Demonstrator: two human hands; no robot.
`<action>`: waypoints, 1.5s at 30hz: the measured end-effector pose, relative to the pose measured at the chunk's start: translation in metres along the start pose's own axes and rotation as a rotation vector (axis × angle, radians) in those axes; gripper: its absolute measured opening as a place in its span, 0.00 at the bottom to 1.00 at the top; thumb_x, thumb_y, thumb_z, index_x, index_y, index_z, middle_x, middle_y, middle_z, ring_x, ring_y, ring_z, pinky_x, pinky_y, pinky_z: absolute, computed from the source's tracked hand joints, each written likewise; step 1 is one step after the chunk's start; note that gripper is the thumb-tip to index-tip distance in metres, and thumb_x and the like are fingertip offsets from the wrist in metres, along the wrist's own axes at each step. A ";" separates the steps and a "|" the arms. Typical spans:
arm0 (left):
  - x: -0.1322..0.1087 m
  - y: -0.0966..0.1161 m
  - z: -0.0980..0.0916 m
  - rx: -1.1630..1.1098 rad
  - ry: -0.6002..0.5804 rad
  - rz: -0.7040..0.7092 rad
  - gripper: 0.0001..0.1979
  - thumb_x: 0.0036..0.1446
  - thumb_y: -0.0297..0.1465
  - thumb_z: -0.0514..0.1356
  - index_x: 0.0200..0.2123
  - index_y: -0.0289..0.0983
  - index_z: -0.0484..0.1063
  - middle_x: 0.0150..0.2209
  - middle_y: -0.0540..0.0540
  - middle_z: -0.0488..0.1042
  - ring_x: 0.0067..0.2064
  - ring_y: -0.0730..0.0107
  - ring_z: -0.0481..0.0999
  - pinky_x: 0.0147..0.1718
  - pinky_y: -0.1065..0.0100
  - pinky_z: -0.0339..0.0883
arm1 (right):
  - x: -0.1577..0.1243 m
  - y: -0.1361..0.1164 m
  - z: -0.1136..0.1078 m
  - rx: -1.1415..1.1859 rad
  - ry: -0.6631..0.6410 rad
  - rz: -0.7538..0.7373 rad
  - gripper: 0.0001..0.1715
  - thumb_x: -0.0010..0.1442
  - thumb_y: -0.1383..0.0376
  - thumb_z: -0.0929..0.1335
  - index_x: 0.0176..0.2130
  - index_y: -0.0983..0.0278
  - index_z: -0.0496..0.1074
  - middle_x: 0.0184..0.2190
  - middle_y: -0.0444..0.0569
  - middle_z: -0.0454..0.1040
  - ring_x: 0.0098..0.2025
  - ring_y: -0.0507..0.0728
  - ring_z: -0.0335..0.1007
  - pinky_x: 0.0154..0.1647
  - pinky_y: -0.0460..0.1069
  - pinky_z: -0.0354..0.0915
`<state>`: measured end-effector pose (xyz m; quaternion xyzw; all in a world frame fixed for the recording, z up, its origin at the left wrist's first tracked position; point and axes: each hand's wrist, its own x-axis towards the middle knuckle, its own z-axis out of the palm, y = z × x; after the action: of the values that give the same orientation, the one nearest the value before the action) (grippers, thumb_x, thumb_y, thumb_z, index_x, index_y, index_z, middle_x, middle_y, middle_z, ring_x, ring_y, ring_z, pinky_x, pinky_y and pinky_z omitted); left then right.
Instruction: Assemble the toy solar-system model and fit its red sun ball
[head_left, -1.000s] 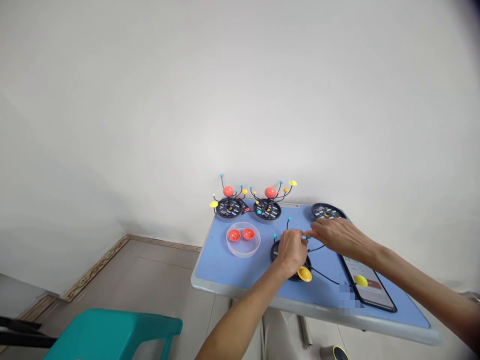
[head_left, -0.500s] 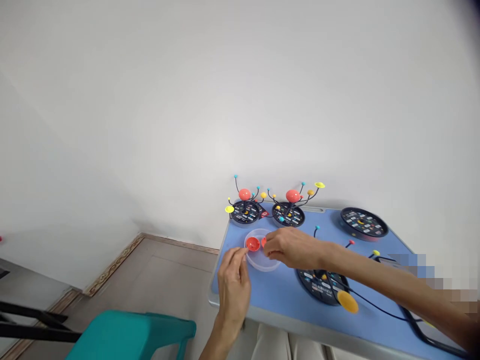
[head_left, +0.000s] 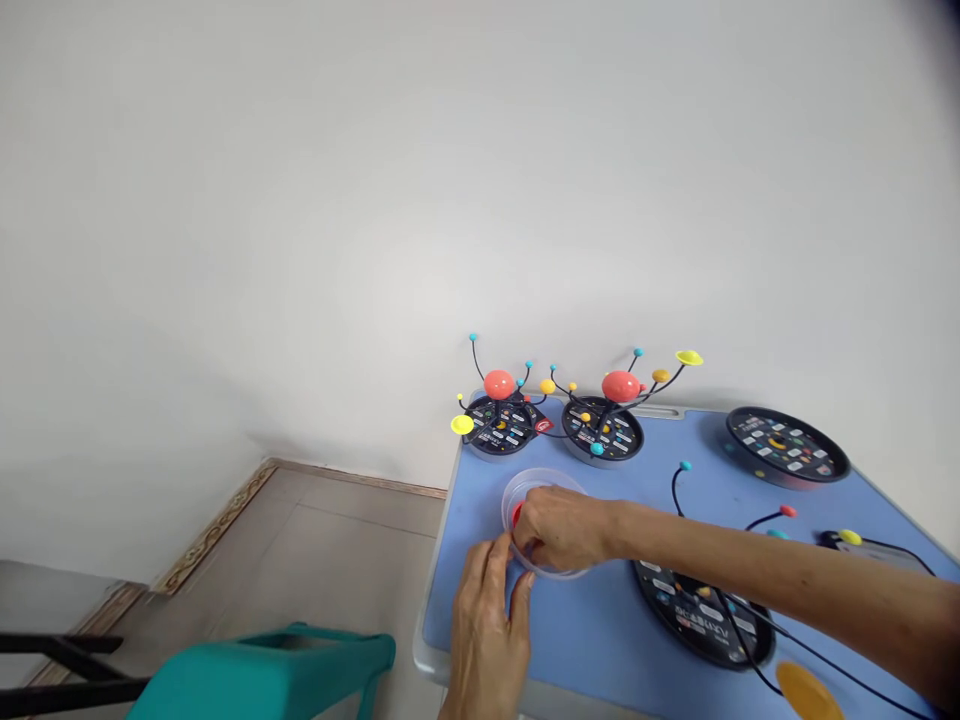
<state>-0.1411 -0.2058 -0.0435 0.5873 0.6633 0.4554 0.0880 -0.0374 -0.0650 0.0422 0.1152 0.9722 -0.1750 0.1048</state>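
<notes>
A clear round plastic tub [head_left: 551,476] sits near the table's left edge, a red half-ball [head_left: 517,514] partly showing inside it. Reaching across from the right, my right hand [head_left: 566,528] is in the tub with fingers curled down on the red piece and hiding most of it. My left hand [head_left: 491,620] is at the tub's near-left rim, thumb and fingers apart, with nothing held. Whether its fingertips touch the rim is unclear. Under my right forearm lies a black round base [head_left: 705,620] with wire arms, partly covered.
Two assembled planet models [head_left: 499,425] [head_left: 604,430] stand along the back of the blue table [head_left: 570,640]. Another black disc base [head_left: 787,447] lies at back right. An orange disc [head_left: 808,692] on a wire juts toward the front. A teal stool [head_left: 225,680] is at lower left.
The view has shifted, so the table's things appear farther right. My right hand has gone lower into the tub and now covers most of the red pieces. My left thumb has spread away from its fingers.
</notes>
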 end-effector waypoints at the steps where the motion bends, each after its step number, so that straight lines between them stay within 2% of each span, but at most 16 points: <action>1: 0.000 -0.001 0.002 -0.001 0.006 0.008 0.16 0.64 0.33 0.54 0.52 0.36 0.70 0.43 0.40 0.76 0.42 0.64 0.78 0.40 0.62 0.76 | 0.001 0.000 0.002 -0.014 -0.004 0.012 0.10 0.52 0.72 0.69 0.30 0.63 0.81 0.27 0.47 0.80 0.26 0.52 0.67 0.22 0.45 0.51; 7: 0.001 0.000 0.005 0.015 0.075 0.084 0.15 0.65 0.34 0.53 0.53 0.37 0.68 0.40 0.41 0.76 0.39 0.65 0.78 0.36 0.66 0.76 | 0.006 -0.006 0.010 -0.162 0.031 0.075 0.11 0.54 0.69 0.67 0.30 0.65 0.80 0.24 0.51 0.78 0.25 0.55 0.68 0.21 0.48 0.48; 11: 0.001 -0.003 0.001 0.032 0.049 0.102 0.16 0.64 0.32 0.55 0.54 0.39 0.68 0.40 0.43 0.76 0.40 0.67 0.78 0.36 0.67 0.76 | -0.003 -0.002 -0.003 -0.140 0.055 0.157 0.09 0.50 0.73 0.66 0.25 0.67 0.77 0.22 0.50 0.76 0.21 0.52 0.62 0.20 0.48 0.45; 14: 0.003 -0.003 -0.002 0.025 0.044 0.108 0.15 0.63 0.31 0.56 0.53 0.40 0.69 0.37 0.45 0.76 0.38 0.69 0.78 0.34 0.70 0.76 | -0.015 0.007 -0.020 0.066 0.167 0.163 0.09 0.47 0.75 0.65 0.22 0.66 0.73 0.19 0.45 0.72 0.20 0.49 0.58 0.20 0.46 0.47; 16: 0.008 0.001 -0.003 0.012 0.086 0.101 0.14 0.63 0.29 0.56 0.52 0.39 0.69 0.35 0.46 0.75 0.35 0.70 0.77 0.33 0.72 0.75 | -0.022 0.014 -0.028 0.274 0.216 0.138 0.09 0.47 0.76 0.65 0.20 0.66 0.71 0.18 0.42 0.71 0.20 0.48 0.59 0.20 0.44 0.51; 21: 0.030 0.021 0.001 -0.051 0.196 0.240 0.16 0.62 0.23 0.57 0.53 0.39 0.68 0.39 0.44 0.75 0.38 0.71 0.77 0.35 0.71 0.75 | -0.029 0.020 -0.031 0.865 0.094 0.172 0.06 0.52 0.68 0.67 0.27 0.67 0.75 0.18 0.40 0.70 0.19 0.48 0.65 0.21 0.43 0.63; 23: 0.038 0.029 0.002 -0.101 0.215 0.299 0.16 0.61 0.21 0.56 0.52 0.39 0.69 0.39 0.44 0.76 0.39 0.71 0.78 0.38 0.71 0.75 | -0.031 0.019 -0.030 1.001 0.080 0.188 0.07 0.52 0.65 0.69 0.30 0.67 0.77 0.18 0.40 0.71 0.18 0.48 0.66 0.21 0.43 0.65; 27: 0.044 0.042 -0.001 -0.151 0.292 0.374 0.16 0.60 0.19 0.56 0.49 0.39 0.72 0.38 0.45 0.78 0.40 0.71 0.79 0.39 0.70 0.76 | -0.040 0.012 -0.033 1.182 0.135 0.133 0.11 0.52 0.62 0.72 0.31 0.69 0.79 0.18 0.42 0.73 0.19 0.48 0.67 0.20 0.42 0.64; 33: 0.038 0.068 -0.020 -0.190 0.360 0.468 0.16 0.58 0.18 0.59 0.47 0.39 0.73 0.36 0.47 0.79 0.37 0.71 0.79 0.37 0.71 0.76 | -0.065 -0.014 -0.039 1.302 0.215 0.022 0.17 0.54 0.57 0.72 0.31 0.70 0.78 0.18 0.44 0.73 0.20 0.49 0.68 0.19 0.43 0.63; 37: 0.024 0.094 -0.032 -0.229 0.354 0.521 0.17 0.58 0.18 0.59 0.47 0.41 0.74 0.34 0.48 0.78 0.35 0.72 0.78 0.35 0.71 0.75 | -0.094 -0.046 -0.037 1.333 0.350 0.100 0.15 0.50 0.57 0.75 0.29 0.69 0.78 0.17 0.42 0.71 0.18 0.47 0.65 0.18 0.42 0.61; 41: -0.006 0.117 -0.030 -0.201 0.347 0.553 0.18 0.60 0.21 0.58 0.49 0.45 0.75 0.32 0.48 0.75 0.31 0.72 0.75 0.29 0.72 0.71 | -0.138 -0.083 -0.021 1.424 0.442 0.220 0.14 0.46 0.59 0.76 0.28 0.68 0.79 0.15 0.41 0.69 0.18 0.46 0.62 0.18 0.42 0.58; 45: -0.037 0.131 -0.015 -0.135 0.357 0.647 0.18 0.60 0.25 0.59 0.50 0.49 0.75 0.26 0.50 0.73 0.25 0.74 0.71 0.25 0.74 0.67 | -0.182 -0.113 0.009 1.559 0.541 0.298 0.12 0.45 0.61 0.75 0.27 0.68 0.80 0.14 0.41 0.66 0.16 0.46 0.56 0.17 0.42 0.51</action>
<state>-0.0482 -0.2588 0.0423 0.6706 0.4168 0.5977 -0.1390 0.1077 -0.2053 0.1144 0.3201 0.5389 -0.7476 -0.2197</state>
